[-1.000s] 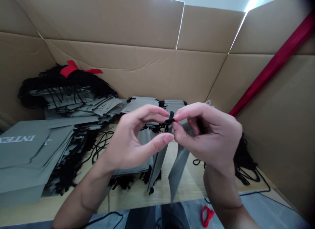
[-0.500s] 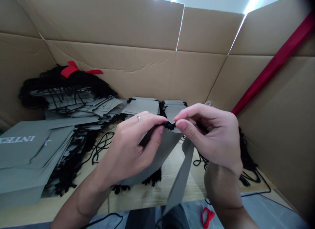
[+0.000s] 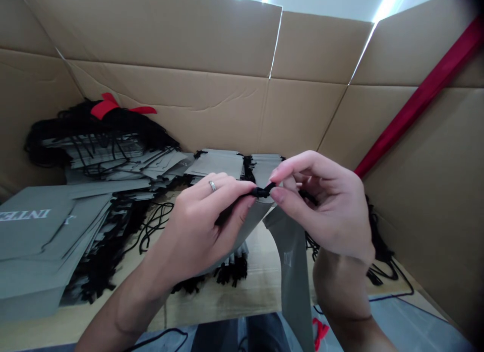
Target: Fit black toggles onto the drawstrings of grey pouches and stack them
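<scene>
Between my two hands a black cord (image 3: 261, 192) is drawn into a knot at the edge of a grey bag (image 3: 295, 261). My left hand (image 3: 212, 216), with a ring on one finger, pinches the cord between thumb and forefinger. From the other side my right hand (image 3: 321, 206) pinches the cord close to the knot, thumb and forefinger nearly meeting. The bag hangs below the hands in two grey flaps, partly hidden by my left hand. Behind my fingers lie stacks of grey bags (image 3: 217, 163) with knotted black cords.
At left are spread grey bags (image 3: 30, 241) with white lettering and black cord ends. Behind them a bundle of black cords (image 3: 49, 135) tied with red ribbon (image 3: 104, 107) rests on more bags. Loose cords (image 3: 161, 218) lie on the wooden table (image 3: 264, 296). Cardboard walls (image 3: 212, 90) enclose it.
The hanging grey flap has swung right and turned its broad side towards me. My right fingers have shifted slightly on the cord; both hands keep hold.
</scene>
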The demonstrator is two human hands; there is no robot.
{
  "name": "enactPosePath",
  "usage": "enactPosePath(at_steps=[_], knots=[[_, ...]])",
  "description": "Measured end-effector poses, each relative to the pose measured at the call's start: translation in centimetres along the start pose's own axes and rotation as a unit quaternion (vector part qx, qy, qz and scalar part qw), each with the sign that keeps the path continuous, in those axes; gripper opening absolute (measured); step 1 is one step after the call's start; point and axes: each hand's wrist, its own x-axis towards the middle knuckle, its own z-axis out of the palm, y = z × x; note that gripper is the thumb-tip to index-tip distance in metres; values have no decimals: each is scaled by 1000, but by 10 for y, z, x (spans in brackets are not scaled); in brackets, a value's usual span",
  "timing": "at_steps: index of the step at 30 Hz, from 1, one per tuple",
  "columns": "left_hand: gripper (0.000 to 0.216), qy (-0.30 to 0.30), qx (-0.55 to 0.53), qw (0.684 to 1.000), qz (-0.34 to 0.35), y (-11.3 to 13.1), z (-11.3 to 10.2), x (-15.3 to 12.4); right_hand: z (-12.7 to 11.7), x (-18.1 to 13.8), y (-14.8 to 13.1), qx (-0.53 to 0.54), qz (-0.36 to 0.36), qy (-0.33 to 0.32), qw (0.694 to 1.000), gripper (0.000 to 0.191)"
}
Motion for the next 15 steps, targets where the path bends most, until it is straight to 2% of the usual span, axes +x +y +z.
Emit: enactPosePath(at_steps=[6, 11, 15], knots=[[17, -12, 17, 1000, 2, 2, 1, -1, 1, 1, 5, 28, -28, 8, 999, 18], [17, -19, 11, 1000, -3, 1, -1, -1, 2, 2, 4, 10, -31, 18, 999, 19], [18, -30, 14, 999, 6, -1, -2, -1, -1, 3, 3, -2, -31, -43, 999, 29]])
